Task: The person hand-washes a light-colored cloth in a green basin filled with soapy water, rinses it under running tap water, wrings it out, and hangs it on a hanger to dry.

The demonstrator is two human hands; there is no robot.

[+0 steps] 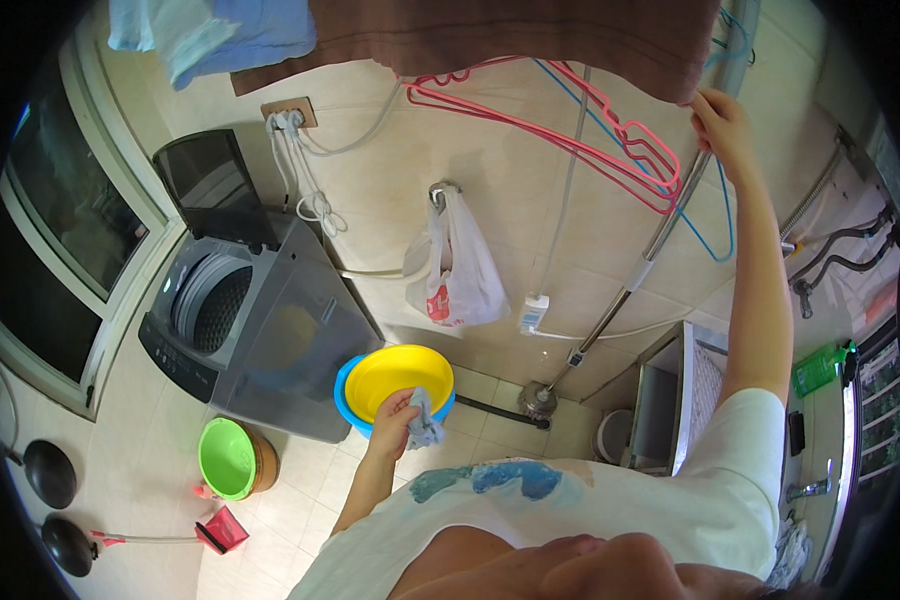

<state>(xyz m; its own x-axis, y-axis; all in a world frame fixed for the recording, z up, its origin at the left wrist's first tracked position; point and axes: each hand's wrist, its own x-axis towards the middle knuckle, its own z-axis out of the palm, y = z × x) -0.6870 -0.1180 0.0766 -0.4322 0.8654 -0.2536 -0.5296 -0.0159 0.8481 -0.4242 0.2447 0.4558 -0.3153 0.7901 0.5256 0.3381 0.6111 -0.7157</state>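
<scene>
My left hand (392,426) holds a small crumpled grey-blue cloth (423,420) low in front of my body. Just behind it stands a yellow plastic basin (409,375), stacked in a blue basin (343,390). With arm raised, my right hand (726,135) pinches the lower right corner of a brown hanging fabric (510,37), whose upper part runs out of view. Below the fabric hang several pink clothes hangers (540,135) and a blue hanger (709,244). Blue fabric (251,41) hangs to the left of the brown one.
A grey top-loading washing machine (277,337) stands with its lid (210,180) up. A white plastic bag (457,262) hangs on a wall hook. Beside it leans a long metal pole (619,300). On the floor are a green basin (227,459) atop a brown bucket and a red dustpan (225,529).
</scene>
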